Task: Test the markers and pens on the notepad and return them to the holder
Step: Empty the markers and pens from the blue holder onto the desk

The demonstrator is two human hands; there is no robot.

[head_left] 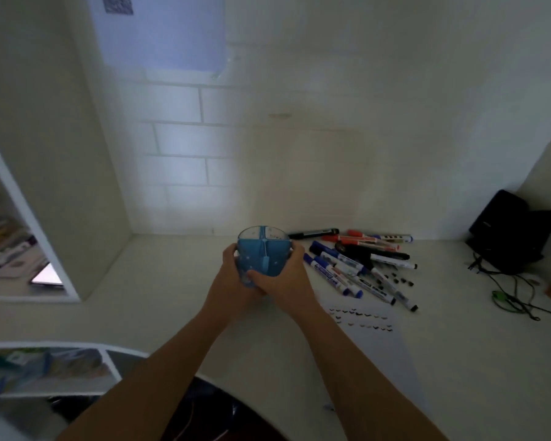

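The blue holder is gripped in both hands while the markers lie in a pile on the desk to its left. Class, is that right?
No. The head view shows the left hand and right hand gripping the blue holder, but the markers lie in a pile on the desk to its right, not its left.

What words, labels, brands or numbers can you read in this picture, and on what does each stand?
No text is legible.
On the markers: printed barrel labels, too blurred to read.
On the blue holder, held by the left hand and right hand: pale marks inside the rim, unreadable.
On the wall sheet: a patterned square, blurred.
On the notepad: small dark pen marks, no letters made out.
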